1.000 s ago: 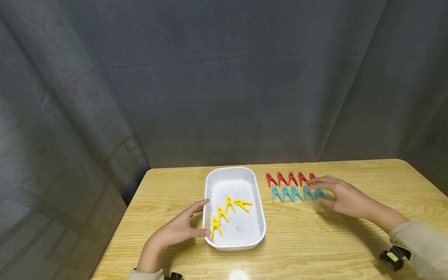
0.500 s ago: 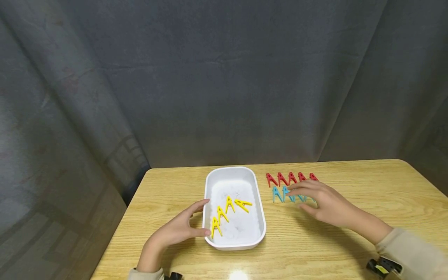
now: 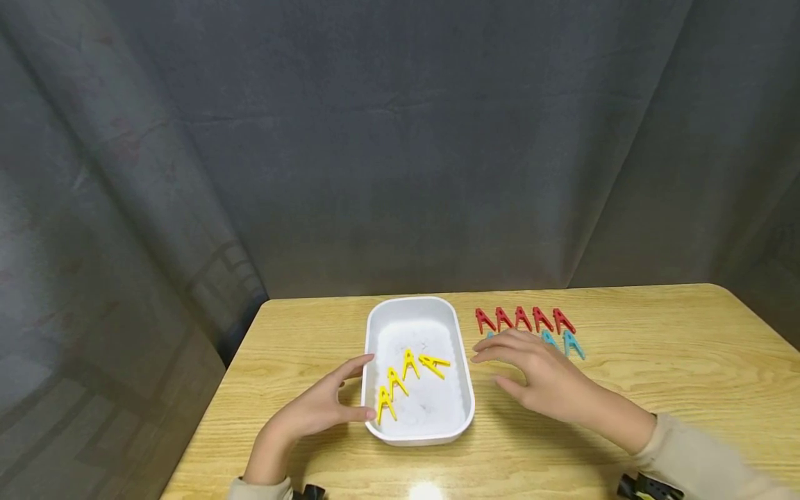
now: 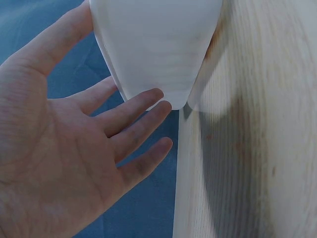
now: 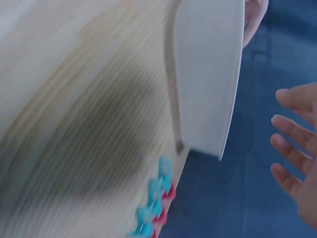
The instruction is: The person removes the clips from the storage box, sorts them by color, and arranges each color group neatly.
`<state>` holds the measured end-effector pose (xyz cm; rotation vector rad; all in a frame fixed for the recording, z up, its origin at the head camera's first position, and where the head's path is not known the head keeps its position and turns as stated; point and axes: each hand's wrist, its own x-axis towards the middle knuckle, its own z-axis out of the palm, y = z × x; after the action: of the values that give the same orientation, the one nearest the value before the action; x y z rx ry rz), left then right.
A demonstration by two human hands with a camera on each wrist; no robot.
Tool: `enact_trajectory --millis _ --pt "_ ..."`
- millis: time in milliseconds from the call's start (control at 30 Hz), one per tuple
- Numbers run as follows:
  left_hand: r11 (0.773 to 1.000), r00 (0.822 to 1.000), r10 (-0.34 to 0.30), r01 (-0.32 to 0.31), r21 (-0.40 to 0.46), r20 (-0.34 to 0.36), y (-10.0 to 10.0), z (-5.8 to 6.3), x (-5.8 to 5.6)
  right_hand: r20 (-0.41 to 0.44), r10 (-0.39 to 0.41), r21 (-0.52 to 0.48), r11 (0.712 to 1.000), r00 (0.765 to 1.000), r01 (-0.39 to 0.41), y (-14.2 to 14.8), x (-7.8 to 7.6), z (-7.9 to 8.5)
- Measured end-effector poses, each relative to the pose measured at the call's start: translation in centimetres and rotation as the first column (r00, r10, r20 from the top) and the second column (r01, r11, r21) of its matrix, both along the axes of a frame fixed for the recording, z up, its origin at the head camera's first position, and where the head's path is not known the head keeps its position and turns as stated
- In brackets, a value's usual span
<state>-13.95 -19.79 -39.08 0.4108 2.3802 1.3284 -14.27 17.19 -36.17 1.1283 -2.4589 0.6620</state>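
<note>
A white tray (image 3: 431,411) on the table holds several yellow clothespins (image 3: 385,403), fanned out in its left and middle part. My left hand (image 3: 314,408) rests at the tray's left side, thumb and index fingertips at the rim. Its fingers are spread and fairly straight beside the white wall in the left wrist view. My right hand (image 3: 544,378), fingers loosely bent and nothing held, hovers just right of the tray. It partly hides a row of blue clothespins (image 3: 571,344). Behind these lies a row of red clothespins (image 3: 522,319).
The light wooden table (image 3: 675,354) ends at a back edge just beyond the tray and the red row. A dark grey curtain (image 3: 412,153) hangs behind it and along the left side.
My right hand has moved left from above the right end of the clothespin rows to near the tray's right side. The left hand and the clothespins have stayed in place.
</note>
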Motion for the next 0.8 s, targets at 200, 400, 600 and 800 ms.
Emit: enact_trajectory --millis 200,400,600,800 --pt "1.000 1.000 0.004 -0.004 0.009 0.005 0.2 0.5 0.0 0.071 0.020 -0.061 0.998 0.997 -0.016 -3.1 0.5 -0.1" --pt "1.000 1.000 -0.004 0.004 0.013 0.003 0.2 0.5 0.0 0.160 0.019 -0.079 0.997 0.987 -0.007 -6.2 1.0 -0.9" --pt "1.000 1.000 -0.015 0.015 0.023 -0.007 0.2 0.6 0.1 0.215 0.018 -0.114 0.993 0.976 0.007 -8.5 1.3 -1.4" --pt "1.000 1.000 -0.018 0.018 0.021 -0.014 0.2 0.6 0.0 0.296 -0.004 -0.100 0.994 0.955 0.036 -10.4 1.3 -1.9"
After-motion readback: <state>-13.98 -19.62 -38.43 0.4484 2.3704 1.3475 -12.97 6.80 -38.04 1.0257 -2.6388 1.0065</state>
